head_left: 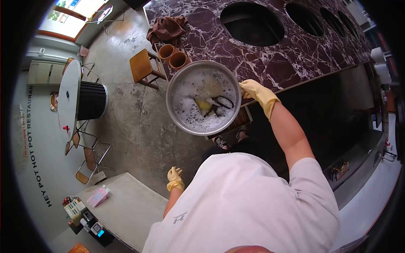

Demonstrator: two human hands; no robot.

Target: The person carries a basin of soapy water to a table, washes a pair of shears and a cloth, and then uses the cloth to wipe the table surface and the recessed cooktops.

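Observation:
A round metal basin [171,110] full of foamy water stands out in front of me, by the corner of the marble-patterned counter. My right hand [254,90], in a yellow rubber glove, is closed on the basin's right rim. In the suds lie a yellow piece [203,105], perhaps a cloth or sponge, and a dark looped item [223,102] whose kind I cannot make out. Low at my left side, away from the basin, my left hand [175,176] wears a matching glove. Its fingers are loosely bent and a little apart, with nothing visible in them.
The dark red marble-patterned counter [202,40] has several large round openings. On its left end are a brown cloth [168,28] and two brown cylindrical containers [179,60]. A wooden stool [143,66] stands beside it. At lower left is a pale counter [130,206] with a payment device [98,230].

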